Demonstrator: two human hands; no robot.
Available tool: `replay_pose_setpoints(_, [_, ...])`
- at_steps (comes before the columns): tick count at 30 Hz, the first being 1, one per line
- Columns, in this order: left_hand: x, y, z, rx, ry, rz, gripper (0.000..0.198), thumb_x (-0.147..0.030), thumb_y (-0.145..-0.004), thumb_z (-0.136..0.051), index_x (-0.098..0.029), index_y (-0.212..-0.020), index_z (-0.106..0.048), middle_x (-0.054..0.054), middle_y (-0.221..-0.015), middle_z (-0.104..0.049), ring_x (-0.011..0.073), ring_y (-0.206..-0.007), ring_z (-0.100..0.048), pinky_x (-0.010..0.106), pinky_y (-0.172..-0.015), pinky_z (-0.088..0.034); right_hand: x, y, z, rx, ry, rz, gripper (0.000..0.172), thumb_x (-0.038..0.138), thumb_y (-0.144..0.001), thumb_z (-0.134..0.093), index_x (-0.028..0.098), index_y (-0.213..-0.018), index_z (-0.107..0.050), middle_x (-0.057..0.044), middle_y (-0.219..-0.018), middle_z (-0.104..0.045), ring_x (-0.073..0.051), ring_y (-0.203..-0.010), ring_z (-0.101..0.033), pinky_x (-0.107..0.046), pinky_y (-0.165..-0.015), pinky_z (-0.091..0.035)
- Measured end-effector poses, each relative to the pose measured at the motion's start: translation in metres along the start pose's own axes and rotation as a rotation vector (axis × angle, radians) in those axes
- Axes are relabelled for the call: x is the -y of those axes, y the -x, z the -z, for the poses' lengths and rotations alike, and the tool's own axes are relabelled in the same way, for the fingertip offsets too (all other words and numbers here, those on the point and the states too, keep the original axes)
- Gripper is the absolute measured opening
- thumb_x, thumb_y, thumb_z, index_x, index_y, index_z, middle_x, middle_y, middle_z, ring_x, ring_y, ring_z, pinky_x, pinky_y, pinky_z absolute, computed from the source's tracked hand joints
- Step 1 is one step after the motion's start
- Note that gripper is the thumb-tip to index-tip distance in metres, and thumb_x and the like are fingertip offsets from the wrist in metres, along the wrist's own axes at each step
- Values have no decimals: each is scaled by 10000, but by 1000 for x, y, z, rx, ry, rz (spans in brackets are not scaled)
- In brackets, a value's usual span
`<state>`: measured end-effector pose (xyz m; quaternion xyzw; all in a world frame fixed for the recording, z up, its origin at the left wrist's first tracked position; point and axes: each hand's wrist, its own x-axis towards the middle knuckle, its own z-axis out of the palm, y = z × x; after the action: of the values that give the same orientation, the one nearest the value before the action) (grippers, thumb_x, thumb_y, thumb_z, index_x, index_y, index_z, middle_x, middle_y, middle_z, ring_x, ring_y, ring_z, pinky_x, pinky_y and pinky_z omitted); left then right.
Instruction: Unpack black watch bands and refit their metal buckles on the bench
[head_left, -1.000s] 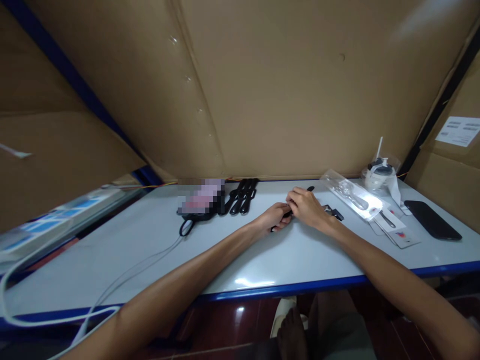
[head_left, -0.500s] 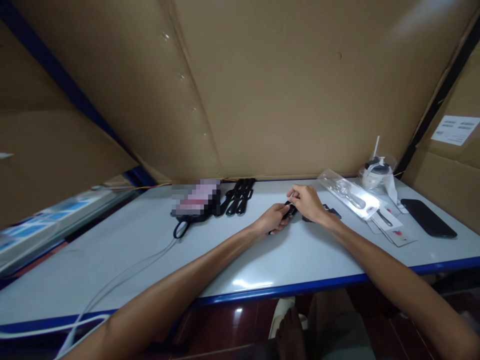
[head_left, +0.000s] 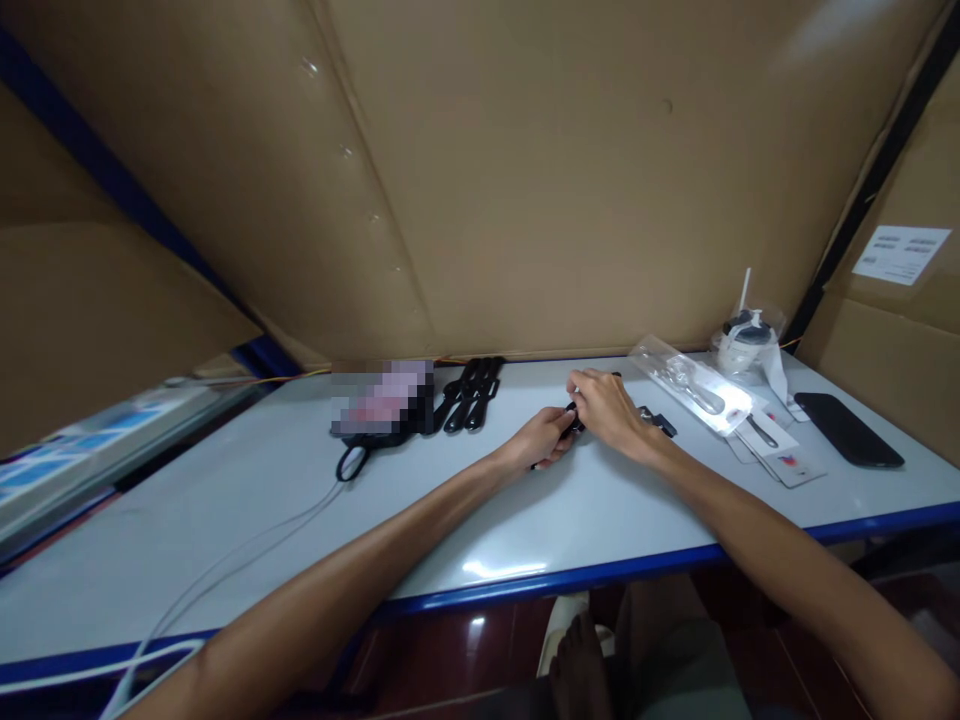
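While the left hand (head_left: 545, 440) holds a black object (head_left: 576, 424), cardboard (head_left: 540, 180) backs the table (head_left: 300, 530).

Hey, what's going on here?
Someone is handling a small black item over a table. The left hand holds it, and the right hand is close against it. The hands cover most of it. A few long black pieces lie to the left, with a clear plastic package to the right.

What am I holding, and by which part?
A black item: your left grip holds it near the closer end; your right grip partly hides it, exact part unclear.
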<state>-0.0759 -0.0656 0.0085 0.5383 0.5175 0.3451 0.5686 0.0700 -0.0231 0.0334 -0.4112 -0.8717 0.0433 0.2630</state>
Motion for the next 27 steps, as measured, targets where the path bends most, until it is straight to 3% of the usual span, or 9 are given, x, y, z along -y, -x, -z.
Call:
replay_pose_setpoints(9, [-3,2,2,76,-28,-6,351,-408,-945,-579,-219,-699,-414,-79,-544,-359,46,-381,-230,179,-344,-147,-2,-2,-13,-36,-135,-26,157,64,-920,-610,177,-935,-718,-66,-952,-753,-183,-865,-655,-272,-803,-429])
replay_pose_setpoints(20, [-5,2,1,65,-60,44,314,-326,-1001,-484,-217,-721,-392,-82,-548,-358,44,-381,-212,169,-344,-151,-7,-3,-19,-92,-120,-64,163,72,-920,-618,180,-942,-738,-71,-974,-765,-187,-878,-673,-271,-803,-435])
replay_pose_setpoints(23, [-7,2,2,68,-11,69,283,-310,-1010,-468,-214,-749,-413,-85,-549,-346,48,-382,-200,174,-352,-143,-12,-7,-14,-132,-255,-118,93,154,-927,-662,185,-889,-741,-33,-854,-763,-171,-793,-673,-260,-766,-445])
replay_pose_setpoints(27, [-8,3,7,50,86,85,247,-295,-1022,-443,-205,-792,-447,-90,-554,-325,54,-384,-198,182,-360,-126,-21,-8,2,-171,-316,-162,130,129,-905,-644,181,-854,-752,-22,-816,-766,-165,-780,-683,-253,-747,-453])
